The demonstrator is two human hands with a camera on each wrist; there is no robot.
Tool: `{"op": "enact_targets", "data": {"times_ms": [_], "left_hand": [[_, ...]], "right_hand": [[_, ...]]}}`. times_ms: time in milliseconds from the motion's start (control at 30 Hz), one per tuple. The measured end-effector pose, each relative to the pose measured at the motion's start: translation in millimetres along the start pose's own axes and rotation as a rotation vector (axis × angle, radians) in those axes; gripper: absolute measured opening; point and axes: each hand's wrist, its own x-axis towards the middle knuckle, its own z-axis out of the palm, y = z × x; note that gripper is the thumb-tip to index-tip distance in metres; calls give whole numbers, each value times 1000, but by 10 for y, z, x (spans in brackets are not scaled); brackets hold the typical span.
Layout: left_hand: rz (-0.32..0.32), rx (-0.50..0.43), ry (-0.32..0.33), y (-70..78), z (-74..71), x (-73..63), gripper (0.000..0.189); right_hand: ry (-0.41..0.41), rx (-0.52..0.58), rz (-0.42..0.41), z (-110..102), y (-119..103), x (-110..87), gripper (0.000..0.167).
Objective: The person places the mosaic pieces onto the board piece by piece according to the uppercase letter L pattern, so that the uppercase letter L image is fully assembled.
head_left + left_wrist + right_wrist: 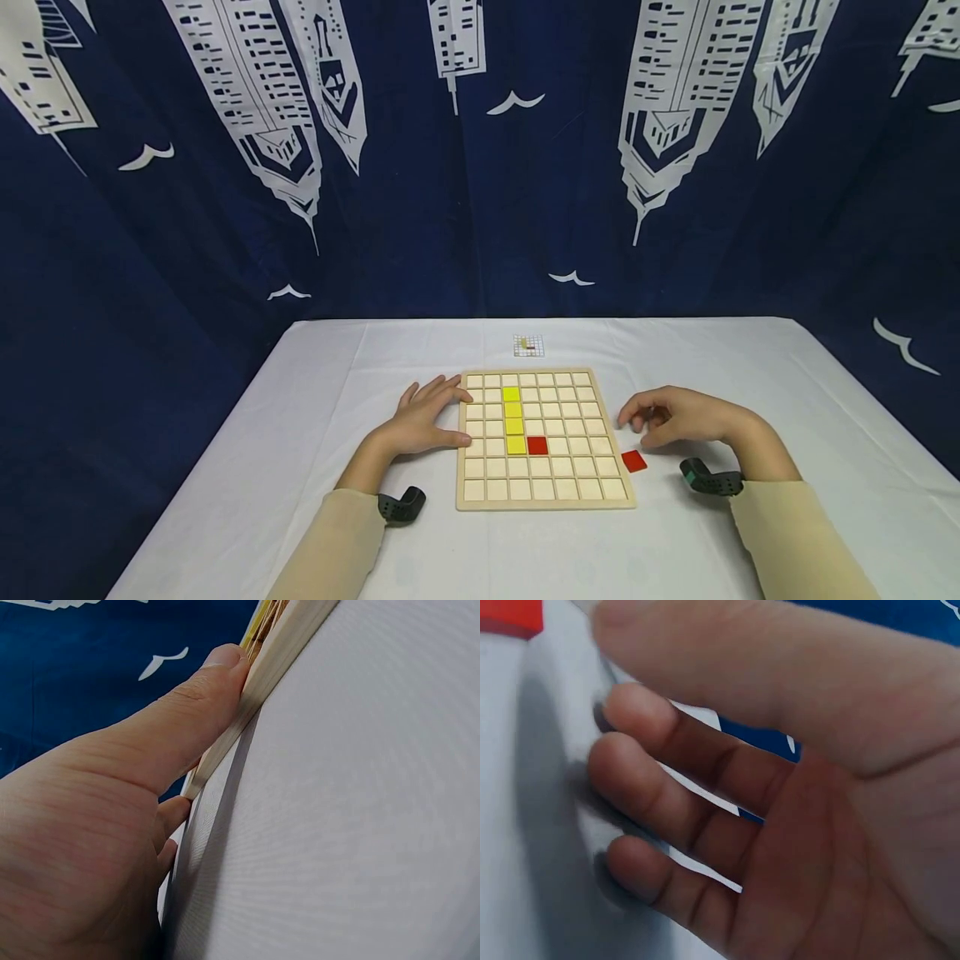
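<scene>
A wooden grid board (546,504) lies on the table, with a column of several yellow tiles (513,426) in its cells. One red tile (537,446) sits in the cell just right of the lowest yellow one. My left hand (422,421) rests along the board's left edge, its thumb (214,682) on the rim and its fingers spread. Right of the board, my right hand (682,415) hovers low over the cloth with loosely bent fingers (641,776) and nothing between them. A loose red tile (633,461) lies beside the board's right edge, just below that hand's thumb.
A small printed grid card (528,346) lies behind the board. White cloth (420,558) covers the table, and a dark blue curtain (465,208) with white buildings hangs behind it. A dark band (708,479) sits at the right wrist, another band (402,506) at the left.
</scene>
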Motion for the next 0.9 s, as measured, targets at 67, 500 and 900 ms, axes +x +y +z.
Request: {"op": "enact_targets", "data": {"times_ms": [67, 500, 900], "left_hand": [[-3, -2, -2, 0, 1, 0, 61], [-9, 15, -4, -20, 12, 37, 62], [-11, 3, 5, -28, 20, 32, 61]], "right_hand": [[-26, 18, 14, 9, 3, -4, 34], [-72, -12, 48, 63, -55, -10, 42], [-56, -90, 74, 100, -104, 34, 40]]}}
